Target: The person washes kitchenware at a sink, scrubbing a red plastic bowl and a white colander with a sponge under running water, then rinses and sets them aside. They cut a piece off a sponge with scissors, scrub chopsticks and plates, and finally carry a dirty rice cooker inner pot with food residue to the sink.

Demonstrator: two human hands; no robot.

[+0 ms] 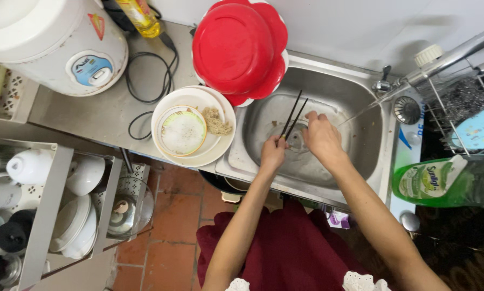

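Two dark chopsticks over the steel sink, clamped in the left hand; right hand beside them under the tap's stream, fingers curled, nothing seen in its grip. One red bowl at the sink's back-left corner, one stack of white plates at the bench's front edge, one rice cooker at the far left. Terracotta tile floor below.

- A pair of thin, dark, straight chopsticks, held over the basin of the steel sink.
- They tilt up and away from the person, lower ends together in the left hand, upper tips slightly spread.
- The right hand lies just beside them.
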